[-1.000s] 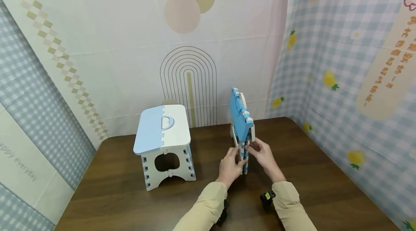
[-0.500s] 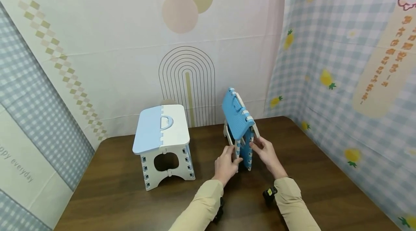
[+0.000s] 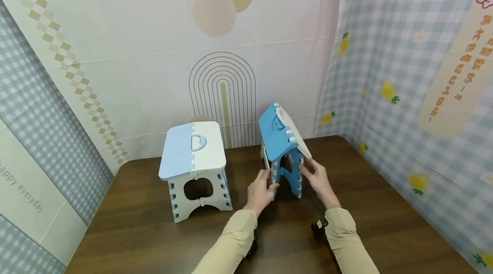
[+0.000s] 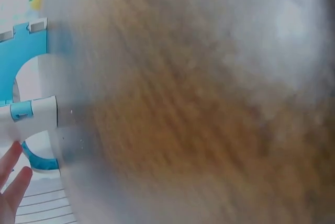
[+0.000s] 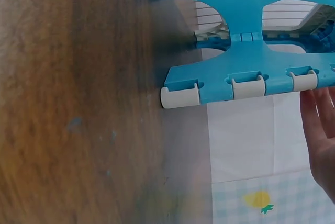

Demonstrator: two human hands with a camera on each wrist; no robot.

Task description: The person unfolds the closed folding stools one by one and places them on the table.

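Note:
A bright blue and white folding stool [image 3: 279, 137] stands half unfolded on the brown table [image 3: 146, 231], its seat halves peaked like a roof. My left hand [image 3: 262, 188] pinches the stool's left white leg, and my right hand [image 3: 316, 177] holds its right leg. In the left wrist view the stool [image 4: 21, 51] shows at the left edge with my left hand's fingers [image 4: 10, 182] below it; the rest is blurred. The right wrist view looks at the stool's blue hinged edge [image 5: 246, 77], with my right hand's fingers [image 5: 319, 135] beside it.
A second folding stool [image 3: 192, 150], light blue and white, stands fully unfolded to the left. Printed fabric backdrops close off the table at the back and right [image 3: 404, 72]. Black wrist cameras [image 3: 319, 227] sit on both beige sleeves.
The bright blue stool has gone from folded flat to partly spread. My hands have pulled its legs apart, the left hand moving left and the right hand right.

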